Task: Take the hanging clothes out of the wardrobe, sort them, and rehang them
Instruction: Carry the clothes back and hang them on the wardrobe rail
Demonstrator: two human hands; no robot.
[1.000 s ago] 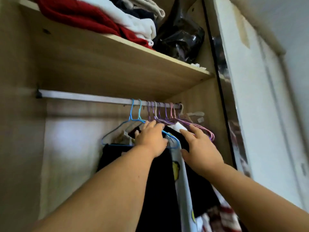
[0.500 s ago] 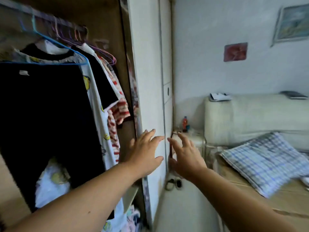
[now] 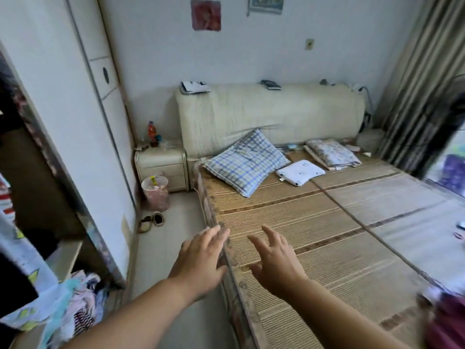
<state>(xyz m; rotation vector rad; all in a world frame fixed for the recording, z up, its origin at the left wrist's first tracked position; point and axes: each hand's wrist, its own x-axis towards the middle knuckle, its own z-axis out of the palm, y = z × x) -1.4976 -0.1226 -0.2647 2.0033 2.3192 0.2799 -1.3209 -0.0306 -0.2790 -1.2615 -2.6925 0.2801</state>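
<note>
Bed mat [image 3: 327,238] behind; left hand [image 3: 201,258], right hand [image 3: 274,260] spread, empty.

Bed [image 3: 327,248] bears checked pillow [image 3: 247,162], white cushion [image 3: 300,172]

Wardrobe [image 3: 63,109] at left, hanging clothes [image 3: 17,250] inside. Bed [image 3: 339,248] at right, headboard [image 3: 271,114] against rear wall, pillows [image 3: 246,162] before it. Nightstand [image 3: 162,167] between wardrobe and bed; bin [image 3: 156,197] before nightstand, slippers [image 3: 151,220] on floor nearer.
</note>
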